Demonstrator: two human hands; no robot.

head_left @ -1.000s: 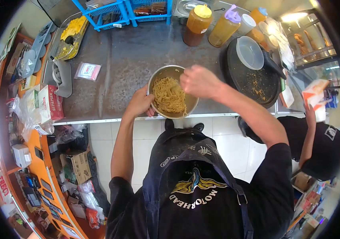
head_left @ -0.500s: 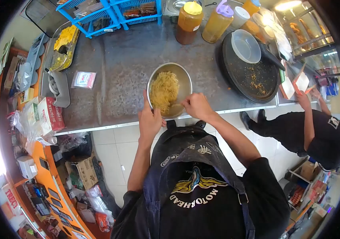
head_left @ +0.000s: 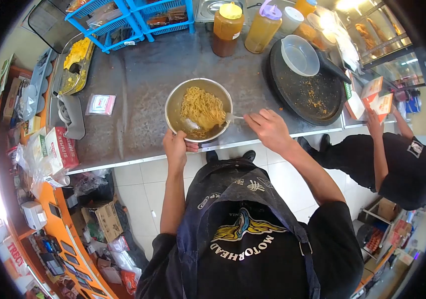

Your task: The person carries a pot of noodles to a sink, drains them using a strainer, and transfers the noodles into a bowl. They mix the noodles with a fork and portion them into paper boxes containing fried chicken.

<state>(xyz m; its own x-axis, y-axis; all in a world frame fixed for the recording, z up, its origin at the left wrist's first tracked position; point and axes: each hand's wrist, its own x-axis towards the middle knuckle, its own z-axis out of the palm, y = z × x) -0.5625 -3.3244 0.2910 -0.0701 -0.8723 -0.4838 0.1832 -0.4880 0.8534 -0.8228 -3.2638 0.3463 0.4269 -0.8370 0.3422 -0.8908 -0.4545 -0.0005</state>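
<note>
A round metal bowl (head_left: 168, 117) is tilted at the counter's front edge, with yellow noodles (head_left: 200, 105) heaped toward its right side. My left hand (head_left: 177, 147) grips the bowl's lower-left rim, thumb up on the side and fingers curled beneath. On the right, my right hand (head_left: 268, 127) is closed around the handle of a metal fork (head_left: 236, 117). The fork's head reaches over the bowl's right rim into the noodles, which partly hide it. Some bare, shiny bowl bottom and brownish bits show below the noodles.
A black round pan (head_left: 297, 99) with crumbs and a clear plastic bowl (head_left: 300, 56) lies to the right. Sauce bottles (head_left: 228, 30) and blue baskets (head_left: 160, 20) line the back. A small packet (head_left: 101, 104) lies left. A co-worker (head_left: 397, 164) holds a paper box at far right.
My right hand has moved right and up, away from the bowl, exposing the fork's handle. The noodles have shifted toward the right rim, and the bowl has moved slightly left.
</note>
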